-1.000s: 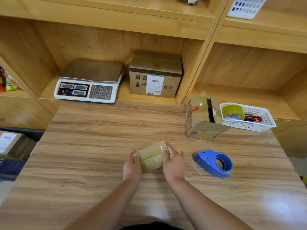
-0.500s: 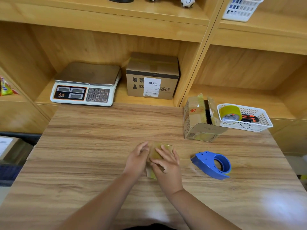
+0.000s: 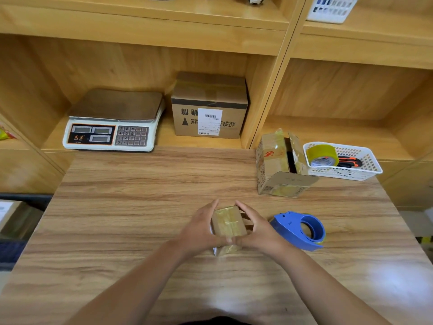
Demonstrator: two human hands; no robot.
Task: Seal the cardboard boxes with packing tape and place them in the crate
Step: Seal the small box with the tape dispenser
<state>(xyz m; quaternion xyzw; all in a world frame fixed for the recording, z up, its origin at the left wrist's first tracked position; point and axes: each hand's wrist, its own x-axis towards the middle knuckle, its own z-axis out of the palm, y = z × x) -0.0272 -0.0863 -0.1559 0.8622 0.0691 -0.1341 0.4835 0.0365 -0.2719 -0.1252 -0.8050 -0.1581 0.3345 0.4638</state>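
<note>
While gripped btwn hands, taped box beside blue dispenser.

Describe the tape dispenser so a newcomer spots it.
Start at the wood-grain table. Beside the right hand, which grips a small taped cardboard box, lies a blue plastic ring-shaped tape dispenser. Nothing else on the table is blue; the yellowish tape roll sits in a white basket.

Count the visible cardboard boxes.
4: small box between left hand and right hand; open box by the white basket; labelled box beside the scale; partial box at left edge; more possibly hidden.
</note>
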